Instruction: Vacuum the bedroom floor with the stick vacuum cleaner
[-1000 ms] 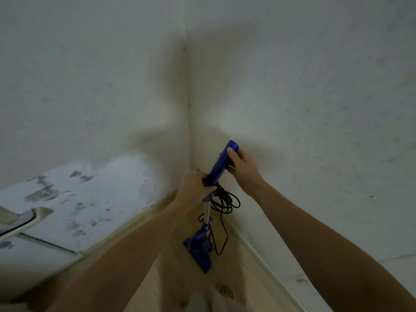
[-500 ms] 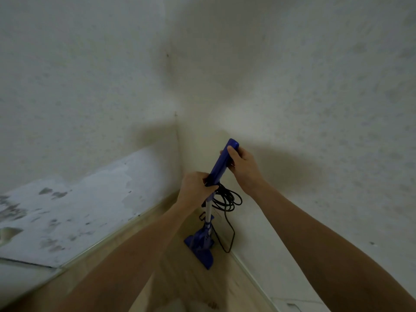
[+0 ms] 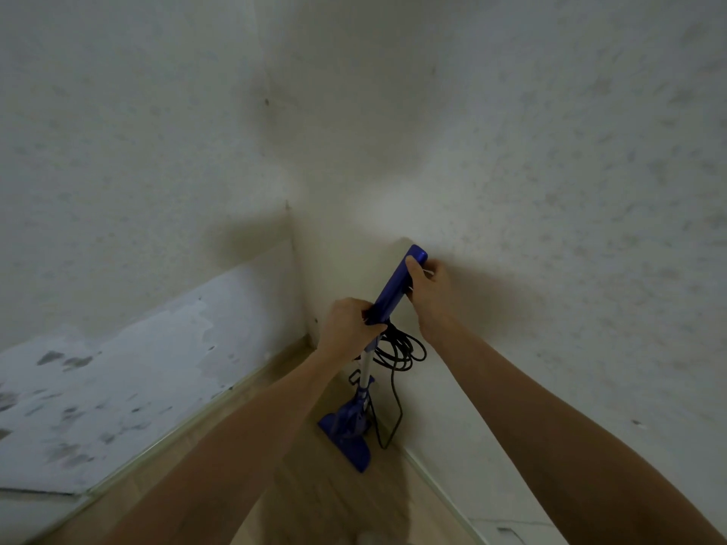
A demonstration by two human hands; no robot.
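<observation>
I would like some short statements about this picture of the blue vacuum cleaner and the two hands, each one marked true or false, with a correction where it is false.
1. Both hands hold the blue handle of the blue stick vacuum cleaner. True: the left hand grips its lower part, the right hand its upper part.
2. The blue floor head rests on a grey carpet. False: it rests on the light wooden floor.
3. The black power cord hangs in loops below the handle. True.
4. The vacuum cleaner stands in the middle of the room. False: it stands in the corner where two white walls meet.
5. The right hand is lower than the left. False: it is higher.
</observation>
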